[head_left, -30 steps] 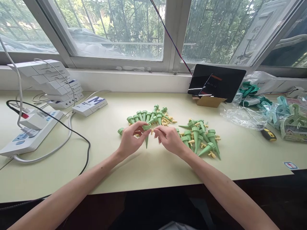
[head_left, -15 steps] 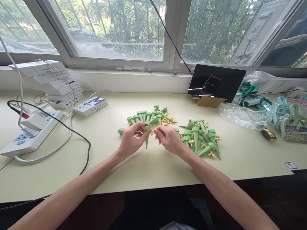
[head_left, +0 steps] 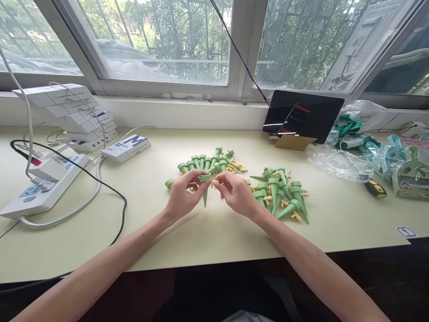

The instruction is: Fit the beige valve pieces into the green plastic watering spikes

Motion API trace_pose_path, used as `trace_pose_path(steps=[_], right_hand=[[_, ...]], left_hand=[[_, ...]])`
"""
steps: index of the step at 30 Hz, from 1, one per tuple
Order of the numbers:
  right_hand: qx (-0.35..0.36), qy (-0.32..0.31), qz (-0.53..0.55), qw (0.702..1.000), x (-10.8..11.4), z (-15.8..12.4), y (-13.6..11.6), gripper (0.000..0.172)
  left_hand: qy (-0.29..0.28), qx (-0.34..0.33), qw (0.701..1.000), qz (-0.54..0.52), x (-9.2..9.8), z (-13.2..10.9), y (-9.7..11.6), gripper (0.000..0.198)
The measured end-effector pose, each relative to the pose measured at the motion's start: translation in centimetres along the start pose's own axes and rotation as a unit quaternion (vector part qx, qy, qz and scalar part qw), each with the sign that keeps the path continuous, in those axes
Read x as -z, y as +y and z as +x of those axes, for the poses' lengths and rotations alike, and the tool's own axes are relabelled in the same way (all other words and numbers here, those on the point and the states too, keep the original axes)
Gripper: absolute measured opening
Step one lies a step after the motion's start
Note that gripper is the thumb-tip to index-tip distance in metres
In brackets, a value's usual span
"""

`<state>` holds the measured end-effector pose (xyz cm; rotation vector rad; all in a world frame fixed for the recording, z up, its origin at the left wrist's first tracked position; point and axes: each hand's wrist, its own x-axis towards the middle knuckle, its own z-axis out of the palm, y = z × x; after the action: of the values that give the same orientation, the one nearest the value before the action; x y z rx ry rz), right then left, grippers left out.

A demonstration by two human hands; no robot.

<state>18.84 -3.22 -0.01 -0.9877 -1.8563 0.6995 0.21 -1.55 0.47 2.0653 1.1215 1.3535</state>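
My left hand (head_left: 185,193) is closed around the wide top of a green plastic watering spike (head_left: 205,197), which hangs point down over the table. Close to its right side, my right hand (head_left: 236,193) pinches a small yellow valve (head_left: 214,182) between thumb and fingertips. Whether the valve touches the spike I cannot tell, as fingers cover the spot. Behind my hands lies a group of green spikes (head_left: 202,160) with loose yellow valves (head_left: 237,167) beside them. To the right of my right hand is a pile of green spikes fitted with yellow valves (head_left: 274,192).
A power strip (head_left: 47,192) with cables and a stack of white boxes (head_left: 80,116) occupy the left. At the back right, a phone (head_left: 290,120) leans on a tablet (head_left: 311,116). Plastic wrap (head_left: 342,163), a yellow-black tool handle (head_left: 375,188) and bagged brushes (head_left: 414,174) lie farther right.
My right fingers have shifted slightly on the yellow valve, and more of it shows. The left hand and its spike have barely moved.
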Motion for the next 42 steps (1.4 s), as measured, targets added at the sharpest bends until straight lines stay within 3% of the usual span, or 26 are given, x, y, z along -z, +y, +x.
trace_pose_path(steps=[17, 23, 33, 42], right_hand=[[-0.019, -0.007, -0.027, 0.999, 0.11, 0.00, -0.18, 0.036], [-0.016, -0.008, -0.027, 0.999, 0.06, -0.04, -0.06, 0.037], [-0.012, 0.006, -0.001, 1.000, 0.10, 0.06, -0.30, 0.018], [-0.041, 0.004, 0.044, 0.998, 0.12, 0.09, -0.34, 0.014]], left_hand=[[-0.060, 0.002, 0.998, 0.011, 0.20, -0.14, 0.53, 0.033], [-0.067, 0.013, 0.998, 0.008, 0.14, -0.17, 0.43, 0.036], [-0.051, 0.027, 0.998, -0.003, 0.09, -0.11, 0.46, 0.033], [-0.041, 0.025, 0.999, 0.000, -0.03, -0.16, 0.09, 0.036]])
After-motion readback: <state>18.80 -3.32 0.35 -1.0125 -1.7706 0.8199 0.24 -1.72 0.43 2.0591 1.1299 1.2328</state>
